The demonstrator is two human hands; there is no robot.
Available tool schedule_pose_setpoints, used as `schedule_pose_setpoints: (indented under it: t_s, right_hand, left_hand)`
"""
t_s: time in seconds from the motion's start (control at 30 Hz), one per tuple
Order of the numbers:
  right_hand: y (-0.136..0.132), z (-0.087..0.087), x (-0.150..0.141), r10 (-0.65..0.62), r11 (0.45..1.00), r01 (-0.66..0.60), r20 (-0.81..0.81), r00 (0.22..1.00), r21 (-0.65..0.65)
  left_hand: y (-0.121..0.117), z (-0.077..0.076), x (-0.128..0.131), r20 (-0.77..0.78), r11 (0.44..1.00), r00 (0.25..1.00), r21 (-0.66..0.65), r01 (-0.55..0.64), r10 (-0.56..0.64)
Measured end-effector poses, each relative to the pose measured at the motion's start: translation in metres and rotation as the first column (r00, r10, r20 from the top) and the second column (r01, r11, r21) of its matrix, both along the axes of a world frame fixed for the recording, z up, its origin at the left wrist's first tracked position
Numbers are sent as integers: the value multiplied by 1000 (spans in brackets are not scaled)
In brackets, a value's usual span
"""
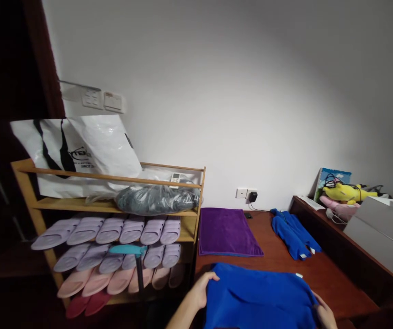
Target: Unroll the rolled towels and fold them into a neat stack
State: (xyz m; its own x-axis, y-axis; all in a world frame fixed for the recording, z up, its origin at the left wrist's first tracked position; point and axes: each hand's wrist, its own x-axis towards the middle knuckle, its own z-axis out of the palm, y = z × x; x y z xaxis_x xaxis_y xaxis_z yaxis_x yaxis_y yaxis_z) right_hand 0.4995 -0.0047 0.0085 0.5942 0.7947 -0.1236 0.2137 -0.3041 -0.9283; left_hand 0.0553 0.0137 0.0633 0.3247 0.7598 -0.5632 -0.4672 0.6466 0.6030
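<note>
A blue cloth [258, 297] is spread between my two hands at the front of the reddish wooden table [258, 233]. My left hand [203, 289] pinches its upper left corner between thumb and fingers. At its right side, my right hand [324, 311] grips the edge, partly cut off by the frame. A small white tag shows on the cloth's top edge. Behind it lies a flat purple cloth [227, 232] with a blue edge beneath. Further right, more blue cloths [294, 233] lie crumpled with white tags.
To the left stands a wooden shoe rack [114, 206] with several slippers [131, 229], a white bag [87, 151] and a plastic-wrapped dark bundle [155, 198]. At right, a raised ledge carries a yellow plush toy [347, 193] and a white box [381, 233]. A black plug [252, 196] sits in the wall.
</note>
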Motion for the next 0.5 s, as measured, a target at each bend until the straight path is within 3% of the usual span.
schedule_pose_setpoints:
  t_s: [0.2, 0.3, 0.5]
  right_hand:
    - [6, -20, -6, -48, 986, 83, 226, 973, -145]
    - [11, -21, -12, -46, 971, 115, 306, 951, -211]
    - [12, -17, -21, 54, 952, 100, 480, 876, -290]
  left_hand:
    - [-20, 13, -54, 35, 978, 981, 81, -193, 191]
    - [-28, 14, -80, 34, 960, 973, 160, -231, 229]
    - [-30, -4, -119, -87, 947, 955, 181, -264, 283]
